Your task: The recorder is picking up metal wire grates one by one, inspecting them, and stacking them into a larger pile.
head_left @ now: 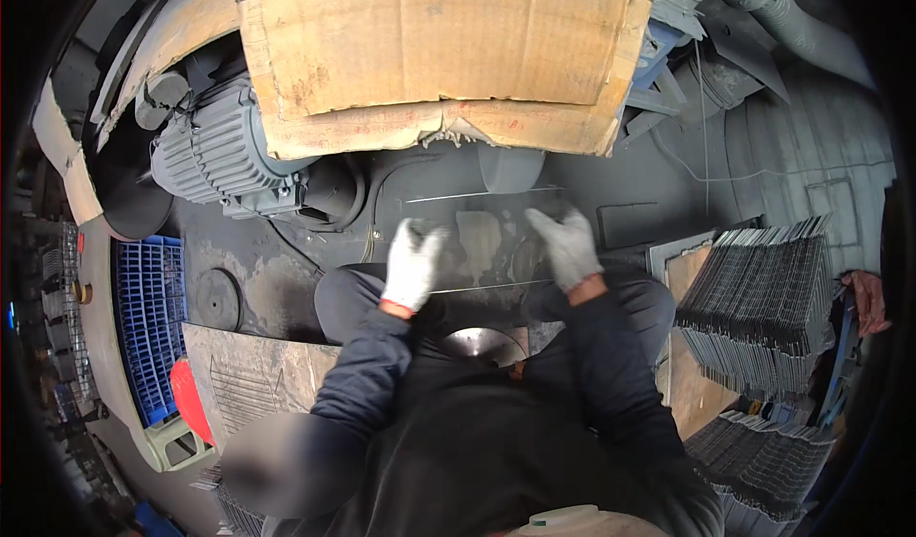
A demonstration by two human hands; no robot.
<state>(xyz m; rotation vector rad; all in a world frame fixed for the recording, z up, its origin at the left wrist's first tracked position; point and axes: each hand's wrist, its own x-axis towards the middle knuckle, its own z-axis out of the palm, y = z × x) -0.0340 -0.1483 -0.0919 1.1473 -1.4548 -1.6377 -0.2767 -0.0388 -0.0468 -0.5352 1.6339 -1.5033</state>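
Left hand (412,262) and right hand (568,246), both gloved, fingers closed on a thin metal sheet (482,241). Sheet held flat over knees. Stacked sheets (763,299) at right.

Two white knit gloves, grey with grime, cover the left hand (412,265) and right hand (567,248), both on a dull grey metal sheet (482,237). Sleeves are dark navy. Far off sits tan cardboard (434,46), left a bright blue slatted crate (151,318), right a ribbed stack of grey plates (759,299).

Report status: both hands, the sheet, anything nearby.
Left hand and right hand, gloved, grip a thin dark sheet by its sides. Sheet stack right, grey motor left.
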